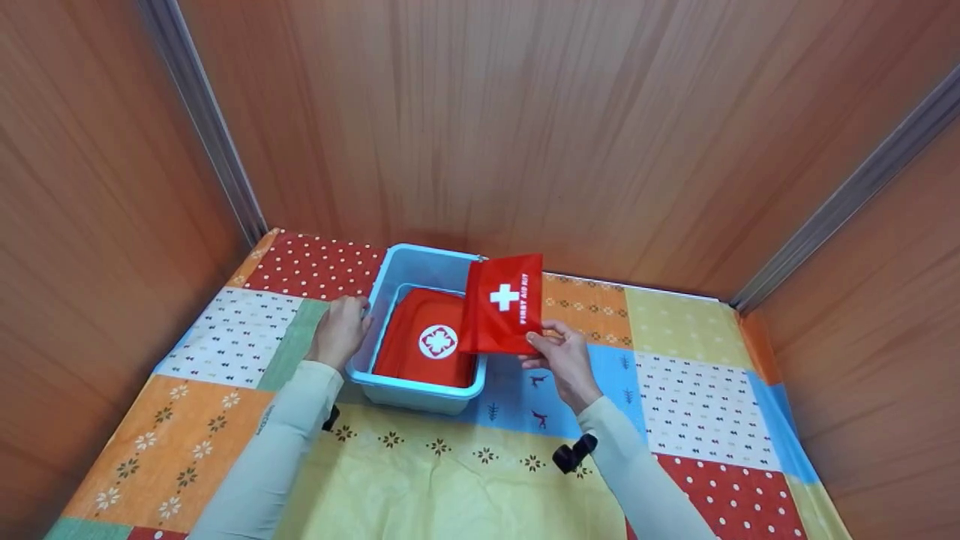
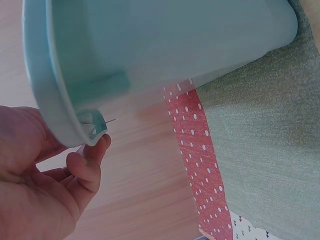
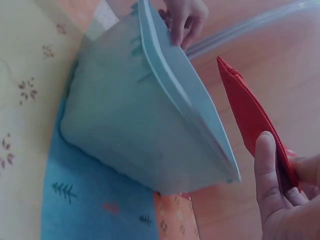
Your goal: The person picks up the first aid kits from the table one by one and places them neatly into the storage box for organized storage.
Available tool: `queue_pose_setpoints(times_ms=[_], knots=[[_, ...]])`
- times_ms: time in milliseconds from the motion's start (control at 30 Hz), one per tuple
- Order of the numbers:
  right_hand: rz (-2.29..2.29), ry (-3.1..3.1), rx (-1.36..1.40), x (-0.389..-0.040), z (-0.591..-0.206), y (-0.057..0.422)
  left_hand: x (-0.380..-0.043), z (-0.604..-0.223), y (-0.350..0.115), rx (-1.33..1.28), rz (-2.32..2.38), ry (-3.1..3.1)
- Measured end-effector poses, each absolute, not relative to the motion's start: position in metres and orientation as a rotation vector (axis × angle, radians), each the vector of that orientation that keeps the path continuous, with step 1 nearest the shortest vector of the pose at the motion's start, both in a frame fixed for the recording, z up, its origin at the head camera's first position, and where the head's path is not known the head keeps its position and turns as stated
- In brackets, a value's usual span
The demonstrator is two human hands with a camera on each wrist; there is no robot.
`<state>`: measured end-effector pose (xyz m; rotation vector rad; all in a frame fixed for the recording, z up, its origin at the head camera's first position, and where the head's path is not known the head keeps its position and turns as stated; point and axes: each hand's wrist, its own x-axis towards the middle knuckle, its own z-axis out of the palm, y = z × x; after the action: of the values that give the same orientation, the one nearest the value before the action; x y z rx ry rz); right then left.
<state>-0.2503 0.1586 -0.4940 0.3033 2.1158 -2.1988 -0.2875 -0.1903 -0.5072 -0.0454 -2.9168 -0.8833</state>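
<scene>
In the head view my right hand (image 1: 564, 364) pinches a flat red first aid pouch (image 1: 502, 304) by its near right corner. The pouch, with a white cross and lettering, hangs over the right rim of a light blue plastic bin (image 1: 416, 399). Seen edge-on in the right wrist view, the pouch (image 3: 247, 107) shows its zipper side and sits between thumb and fingers. My left hand (image 1: 341, 330) holds the bin's left rim, its fingers curled under the edge in the left wrist view. Inside the bin lies a larger red bag (image 1: 409, 337) with a round white emblem, partly covered by the pouch.
A patchwork cloth (image 1: 465, 495) covers the table under the bin. Wood-look panels (image 1: 525, 127) stand behind and on both sides, joined by metal corner strips (image 1: 214, 127). The bin is close to the back panel.
</scene>
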Motion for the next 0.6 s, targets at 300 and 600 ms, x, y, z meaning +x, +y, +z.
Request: queue_pose_setpoints(times_ms=[300, 600], knots=[[-2.123, 2.115, 0.184, -0.251, -0.487, 0.125, -0.288, -0.509, -0.191, -0.062, -0.876, -2.902], [-1.988, 2.180, 0.144, -0.248, -0.491, 0.103, -0.287, -0.507, -0.192, -0.037, -0.853, -2.929]])
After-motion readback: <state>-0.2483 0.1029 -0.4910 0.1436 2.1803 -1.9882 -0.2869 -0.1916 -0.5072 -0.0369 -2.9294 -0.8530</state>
